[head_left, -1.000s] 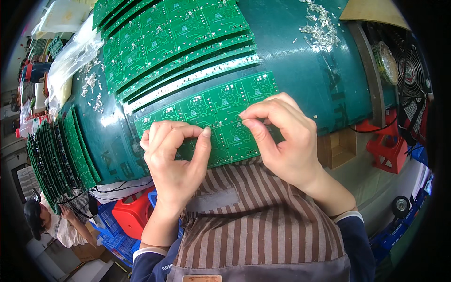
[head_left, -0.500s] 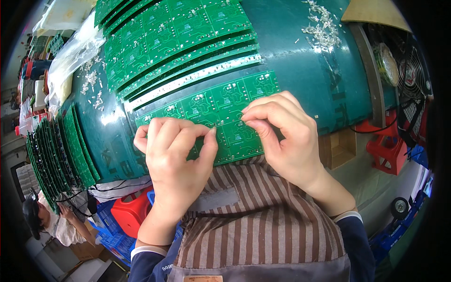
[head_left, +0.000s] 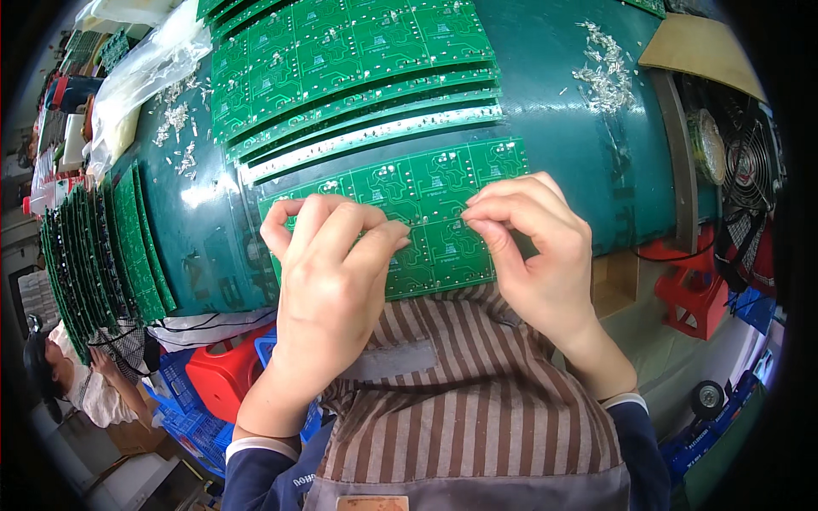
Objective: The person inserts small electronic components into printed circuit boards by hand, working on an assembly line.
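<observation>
A green printed circuit board panel (head_left: 439,264) lies on the table's near edge, just in front of my apron. Over its left half is my left hand (head_left: 332,264), fingers curled and tips pinched close to the board's middle. My right hand (head_left: 545,243) is over the board's right side, thumb and index finger pressed together above its surface. Anything in either pinch is too small to make out. Tiny parts and solder points dot the panel. Beyond it rises a stack of similar green boards (head_left: 358,55), its layers slightly offset.
Small, pale, pin-like parts (head_left: 607,72) are heaped at the far right, with another scatter (head_left: 175,123) at left beside a plastic bag (head_left: 145,81). Upright boards (head_left: 85,264) stand in a row at left. A fan (head_left: 750,157), red stools (head_left: 223,375) and another person (head_left: 94,375) are around the table.
The whole view has shifted, so the boards and table appear further right and slightly lower. My left hand has turned a little, hiding its thumb. My right hand keeps its pinch over the board.
</observation>
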`<action>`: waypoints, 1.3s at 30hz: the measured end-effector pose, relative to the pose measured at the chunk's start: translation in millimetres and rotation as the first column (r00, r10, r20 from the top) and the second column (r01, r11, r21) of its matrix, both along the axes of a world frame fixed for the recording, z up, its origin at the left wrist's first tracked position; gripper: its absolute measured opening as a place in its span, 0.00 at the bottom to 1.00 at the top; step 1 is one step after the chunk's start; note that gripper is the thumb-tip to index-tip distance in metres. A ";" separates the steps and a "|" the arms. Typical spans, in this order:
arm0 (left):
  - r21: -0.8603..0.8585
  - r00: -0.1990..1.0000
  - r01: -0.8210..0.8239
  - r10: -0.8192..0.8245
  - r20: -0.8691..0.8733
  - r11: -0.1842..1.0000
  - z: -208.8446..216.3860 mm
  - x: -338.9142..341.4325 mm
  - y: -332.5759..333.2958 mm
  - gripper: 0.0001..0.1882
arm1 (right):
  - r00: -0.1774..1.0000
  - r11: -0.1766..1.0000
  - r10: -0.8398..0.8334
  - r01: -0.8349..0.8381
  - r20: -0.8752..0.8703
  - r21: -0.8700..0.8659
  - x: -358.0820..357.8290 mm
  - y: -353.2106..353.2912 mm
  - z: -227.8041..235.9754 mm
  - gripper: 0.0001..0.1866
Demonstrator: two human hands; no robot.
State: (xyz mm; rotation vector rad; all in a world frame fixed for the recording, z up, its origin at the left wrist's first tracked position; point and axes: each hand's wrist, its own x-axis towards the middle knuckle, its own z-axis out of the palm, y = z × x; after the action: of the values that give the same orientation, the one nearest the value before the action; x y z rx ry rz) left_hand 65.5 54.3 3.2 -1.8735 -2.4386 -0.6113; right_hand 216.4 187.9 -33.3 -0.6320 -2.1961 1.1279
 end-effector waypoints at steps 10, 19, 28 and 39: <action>0.017 0.999 0.022 -0.021 -0.036 1.000 2.7 0.2 -3.1 0.10 | 0.999 0.998 -0.024 0.022 0.023 0.065 -4.2 -5.1 1.4 0.05; 0.151 0.992 -0.087 0.071 0.105 0.985 -13.3 -3.2 -14.8 0.11 | 0.998 0.970 -0.001 -0.015 0.067 0.242 0.9 -7.2 6.2 0.07; 0.226 0.759 -0.650 0.611 0.224 0.725 -6.6 -93.3 -54.8 0.07 | 0.996 0.981 -0.013 -0.004 0.084 0.194 2.3 -5.0 3.1 0.05; -0.065 0.708 -0.658 0.646 0.286 0.750 -17.3 -131.8 -55.7 0.09 | 0.992 0.986 -0.021 0.000 0.123 0.169 -1.5 -5.0 8.4 0.04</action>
State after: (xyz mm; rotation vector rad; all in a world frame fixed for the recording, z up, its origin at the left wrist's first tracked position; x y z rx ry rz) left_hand -66.2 -1.4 -14.2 -0.7980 -2.9647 -0.9062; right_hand 214.9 182.9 -24.9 -0.6543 -2.3613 0.9064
